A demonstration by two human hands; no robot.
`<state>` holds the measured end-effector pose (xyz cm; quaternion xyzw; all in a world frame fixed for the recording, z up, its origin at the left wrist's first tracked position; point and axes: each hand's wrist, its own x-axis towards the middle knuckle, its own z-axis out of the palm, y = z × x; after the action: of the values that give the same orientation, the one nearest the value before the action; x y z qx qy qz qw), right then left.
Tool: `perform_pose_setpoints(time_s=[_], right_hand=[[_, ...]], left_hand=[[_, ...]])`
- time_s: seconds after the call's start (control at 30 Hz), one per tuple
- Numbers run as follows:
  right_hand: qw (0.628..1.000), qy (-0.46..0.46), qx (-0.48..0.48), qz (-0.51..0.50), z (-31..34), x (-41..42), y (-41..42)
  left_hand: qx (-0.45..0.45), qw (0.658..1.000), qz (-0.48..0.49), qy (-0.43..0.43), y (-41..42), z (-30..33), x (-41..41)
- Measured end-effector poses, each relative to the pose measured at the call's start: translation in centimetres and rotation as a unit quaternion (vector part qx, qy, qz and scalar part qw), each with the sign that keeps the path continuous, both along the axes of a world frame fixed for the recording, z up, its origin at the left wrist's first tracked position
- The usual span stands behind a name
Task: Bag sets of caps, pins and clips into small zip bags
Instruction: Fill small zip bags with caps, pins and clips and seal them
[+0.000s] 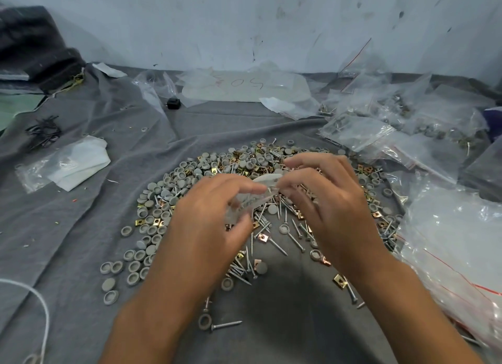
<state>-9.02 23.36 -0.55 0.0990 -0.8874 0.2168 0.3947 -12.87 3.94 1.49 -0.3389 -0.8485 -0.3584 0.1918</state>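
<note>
A small clear zip bag hangs between both hands above the pile. My left hand grips its lower part with curled fingers. My right hand pinches its upper edge. Beneath them, a wide heap lies on the grey cloth: grey round caps mostly on the left, silver pins in the middle, and brass and copper clips scattered through it. What the bag holds is too blurred to tell.
Filled and empty zip bags pile up at the right and far right. A large clear bag marked with writing lies at the back. A white packet and black ties sit left. A white cord curves at bottom left.
</note>
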Motion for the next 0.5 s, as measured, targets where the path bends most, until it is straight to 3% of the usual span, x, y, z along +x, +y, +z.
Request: perform_pose_setpoints(time_s=[0.1, 0.2, 0.27, 0.37, 0.5], right_hand=[[0.992, 0.038, -0.108, 0.052, 0.7, 0.3, -0.1], [0.961, 0.002, -0.259, 0.095, 1.1, 0.9, -0.3], [0.931, -0.053, -0.339, 0.121, 1.2, 1.1, -0.3], [0.892, -0.128, -0.404, 0.160, 1.0, 1.2, 0.2], [0.893, -0.161, -0.401, 0.128, 0.4, 1.2, 0.5]], left_hand=[[0.169, 0.984, -0.006, -0.061, -0.2, 0.4, 0.0], [0.317, 0.924, -0.033, -0.211, 0.0, 0.4, -0.3], [0.352, 0.893, -0.042, -0.276, 0.3, 0.3, -0.6], [0.369, 0.873, -0.039, -0.315, 0.4, 0.0, -0.9], [0.353, 0.874, -0.034, -0.332, 0.2, -0.3, -1.1]])
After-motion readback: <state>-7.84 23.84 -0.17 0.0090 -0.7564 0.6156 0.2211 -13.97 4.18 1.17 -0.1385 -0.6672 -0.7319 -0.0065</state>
